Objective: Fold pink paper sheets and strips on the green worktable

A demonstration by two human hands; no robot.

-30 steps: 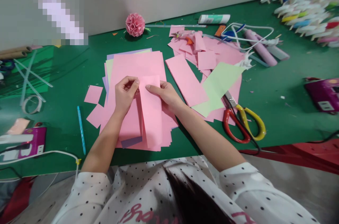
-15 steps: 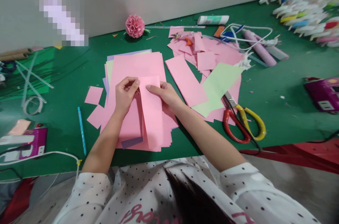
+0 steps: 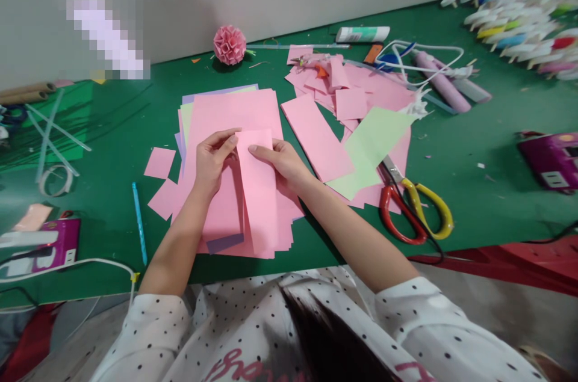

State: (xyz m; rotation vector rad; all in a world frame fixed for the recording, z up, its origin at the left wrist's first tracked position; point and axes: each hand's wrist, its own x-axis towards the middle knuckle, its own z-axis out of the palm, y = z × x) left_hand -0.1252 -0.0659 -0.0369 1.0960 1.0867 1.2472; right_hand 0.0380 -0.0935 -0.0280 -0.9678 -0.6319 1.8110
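Observation:
A long strip of pink paper (image 3: 261,201) is held upright between my hands, over a stack of pink sheets (image 3: 221,111) with purple and green edges showing at the left. My left hand (image 3: 214,156) pinches the strip's upper left corner between thumb and fingers. My right hand (image 3: 282,160) grips its right side, thumb on the front face and the other fingers hidden behind. To the right lie a folded pink piece (image 3: 316,138) and a light green sheet (image 3: 382,135). Two small pink squares (image 3: 160,162) rest left of the stack.
Scissors (image 3: 415,207) with red and yellow handles lie at the right, partly under a dark cable. A pink paper ball (image 3: 230,45) stands by the wall. A blue pen (image 3: 139,222) lies left of my left forearm, and a tape roll (image 3: 56,180) is farther left.
My left fingers have shifted very slightly at the strip's top corner. Otherwise the hands and the paper look the same.

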